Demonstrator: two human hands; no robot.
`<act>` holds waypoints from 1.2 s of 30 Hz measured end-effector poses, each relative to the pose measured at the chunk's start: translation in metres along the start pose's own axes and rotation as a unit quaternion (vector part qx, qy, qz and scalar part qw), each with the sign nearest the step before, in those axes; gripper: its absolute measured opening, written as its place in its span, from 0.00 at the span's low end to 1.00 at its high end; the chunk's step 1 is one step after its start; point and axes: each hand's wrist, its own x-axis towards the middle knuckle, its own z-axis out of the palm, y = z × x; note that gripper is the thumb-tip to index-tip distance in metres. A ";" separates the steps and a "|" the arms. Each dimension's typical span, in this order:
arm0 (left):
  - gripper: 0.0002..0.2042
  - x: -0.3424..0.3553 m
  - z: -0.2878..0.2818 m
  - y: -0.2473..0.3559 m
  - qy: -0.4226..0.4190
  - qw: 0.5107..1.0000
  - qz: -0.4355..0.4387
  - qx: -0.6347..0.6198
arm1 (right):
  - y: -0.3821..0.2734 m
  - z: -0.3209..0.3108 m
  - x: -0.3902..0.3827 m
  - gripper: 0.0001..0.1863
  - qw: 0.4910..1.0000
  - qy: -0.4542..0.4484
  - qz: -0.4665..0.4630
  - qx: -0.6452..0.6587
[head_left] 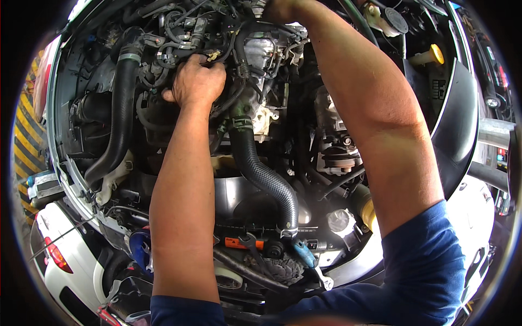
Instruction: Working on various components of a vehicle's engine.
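Observation:
In the engine bay, my left hand (198,81) reaches in among wiring and hoses left of the metal engine part (260,54). Its fingers are curled, their tips tucked down out of sight, so whatever they grip is hidden. A small yellowish connector piece (213,56) shows right by the fingertips. My right hand (281,11) is at the top edge, partly cut off and in shadow behind the engine part; its fingers cannot be seen. Between my forearms runs a thick ribbed black hose (260,171), clamped at its upper end. To the left curves a smooth black hose (122,103).
Along the front of the bay lie a combination wrench (254,250), an orange tool (239,243) and a blue-handled tool (305,254). A yellow cap (436,54) and a round grey reservoir cap (396,22) are at the right. A white car (60,244) stands at lower left.

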 end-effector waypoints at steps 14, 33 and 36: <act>0.25 -0.004 0.001 -0.001 0.007 1.000 0.013 -0.001 | -0.018 -0.015 -0.048 0.12 0.942 -0.086 0.150 0.289; 0.25 -0.006 0.004 -0.002 0.023 0.999 0.028 0.024 | -0.032 -0.007 -0.055 0.17 0.992 0.000 0.110 0.055; 0.24 -0.005 0.004 -0.008 0.023 0.999 0.028 0.037 | -0.044 -0.018 -0.063 0.17 0.988 0.003 0.128 0.091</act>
